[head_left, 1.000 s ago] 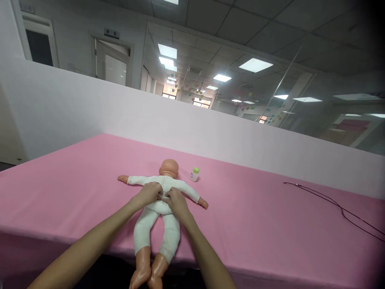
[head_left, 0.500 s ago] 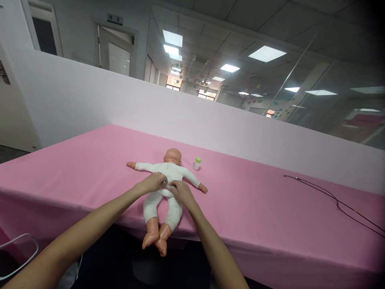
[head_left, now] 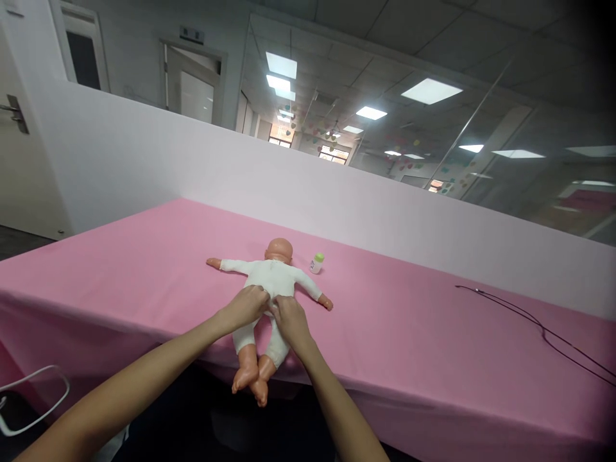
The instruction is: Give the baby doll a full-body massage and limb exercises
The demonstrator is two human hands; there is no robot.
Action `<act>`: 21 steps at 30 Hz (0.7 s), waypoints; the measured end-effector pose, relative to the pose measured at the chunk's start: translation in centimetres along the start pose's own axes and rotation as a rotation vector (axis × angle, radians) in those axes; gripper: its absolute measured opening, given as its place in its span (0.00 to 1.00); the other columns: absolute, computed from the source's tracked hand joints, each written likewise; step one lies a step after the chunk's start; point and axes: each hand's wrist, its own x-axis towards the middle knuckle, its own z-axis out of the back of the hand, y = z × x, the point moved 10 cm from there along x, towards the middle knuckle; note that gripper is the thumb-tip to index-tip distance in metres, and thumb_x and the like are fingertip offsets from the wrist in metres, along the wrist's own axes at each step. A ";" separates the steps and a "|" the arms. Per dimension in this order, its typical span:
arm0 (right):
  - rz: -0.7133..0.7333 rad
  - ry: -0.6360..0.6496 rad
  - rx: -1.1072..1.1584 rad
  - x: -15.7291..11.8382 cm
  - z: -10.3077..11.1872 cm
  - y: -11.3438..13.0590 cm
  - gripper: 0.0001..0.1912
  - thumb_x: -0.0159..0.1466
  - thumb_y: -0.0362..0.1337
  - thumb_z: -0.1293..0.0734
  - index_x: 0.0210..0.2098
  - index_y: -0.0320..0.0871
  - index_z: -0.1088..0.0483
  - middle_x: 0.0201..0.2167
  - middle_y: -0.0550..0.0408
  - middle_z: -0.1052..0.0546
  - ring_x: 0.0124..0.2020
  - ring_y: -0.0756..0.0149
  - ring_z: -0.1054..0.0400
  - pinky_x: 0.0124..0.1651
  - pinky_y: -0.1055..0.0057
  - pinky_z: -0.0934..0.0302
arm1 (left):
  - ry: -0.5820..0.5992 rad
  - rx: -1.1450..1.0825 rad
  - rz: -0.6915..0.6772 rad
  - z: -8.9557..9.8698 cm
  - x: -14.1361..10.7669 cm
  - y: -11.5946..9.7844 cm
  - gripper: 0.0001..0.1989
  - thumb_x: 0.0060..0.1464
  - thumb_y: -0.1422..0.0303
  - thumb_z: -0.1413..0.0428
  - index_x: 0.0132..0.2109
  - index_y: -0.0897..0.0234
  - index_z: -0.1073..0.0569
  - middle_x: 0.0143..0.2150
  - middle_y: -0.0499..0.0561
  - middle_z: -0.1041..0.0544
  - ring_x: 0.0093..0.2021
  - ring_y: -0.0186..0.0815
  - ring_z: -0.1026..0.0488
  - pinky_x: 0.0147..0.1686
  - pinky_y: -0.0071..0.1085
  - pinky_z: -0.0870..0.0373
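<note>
A baby doll (head_left: pixel 273 274) with a white cloth body lies on the pink-covered table (head_left: pixel 394 321), its arms spread and its crossed feet hanging over the near edge. The back of its bare head points away from me. My left hand (head_left: pixel 250 303) rests on the left side of the doll's lower back, its fingers curled in. On the right side of the same spot is my right hand (head_left: pixel 289 314), also with bent fingers. The two hands nearly meet; what lies between their fingertips is too small to make out.
A small white bottle with a green cap (head_left: pixel 317 263) stands right of the doll's head. A thin black cable (head_left: pixel 524 311) runs along the table's right side. Behind the table rises a white low wall (head_left: pixel 289 186) with glass above. A white cable (head_left: pixel 36 420) hangs at the lower left.
Both hands have shifted slightly down along the doll's back toward its hips, with fingers more curled. The whole view has moved a little.
</note>
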 end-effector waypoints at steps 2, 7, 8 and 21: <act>0.040 0.013 -0.050 -0.2 -0.5 0.6 0.13 0.70 0.27 0.39 0.37 0.43 0.23 0.40 0.45 0.20 0.43 0.53 0.27 0.46 0.62 0.36 | 0.062 0.115 -0.012 -1.2 -0.6 0.1 0.17 0.56 0.53 0.39 0.24 0.56 0.25 0.29 0.61 0.27 0.46 0.61 0.26 0.54 0.54 0.29; 0.102 0.112 -0.060 1.1 -0.6 0.8 0.15 0.66 0.26 0.38 0.30 0.43 0.22 0.34 0.46 0.20 0.38 0.56 0.28 0.43 0.65 0.37 | 0.086 0.180 -0.067 -1.1 0.0 -0.1 0.17 0.54 0.57 0.37 0.21 0.57 0.26 0.27 0.62 0.26 0.42 0.60 0.25 0.51 0.52 0.29; 0.103 0.147 -0.031 1.6 -0.2 0.5 0.15 0.66 0.28 0.37 0.28 0.43 0.22 0.30 0.48 0.21 0.34 0.57 0.29 0.41 0.65 0.38 | 0.124 0.210 -0.087 -0.9 0.7 -0.4 0.17 0.52 0.58 0.35 0.20 0.57 0.27 0.24 0.60 0.27 0.39 0.57 0.25 0.48 0.50 0.29; -0.176 -0.115 0.005 10.3 0.3 -5.1 0.12 0.70 0.29 0.37 0.46 0.38 0.23 0.47 0.43 0.19 0.50 0.55 0.28 0.52 0.66 0.39 | 0.035 0.726 0.064 0.2 10.2 0.6 0.08 0.60 0.77 0.47 0.37 0.66 0.24 0.39 0.60 0.20 0.43 0.46 0.24 0.43 0.38 0.33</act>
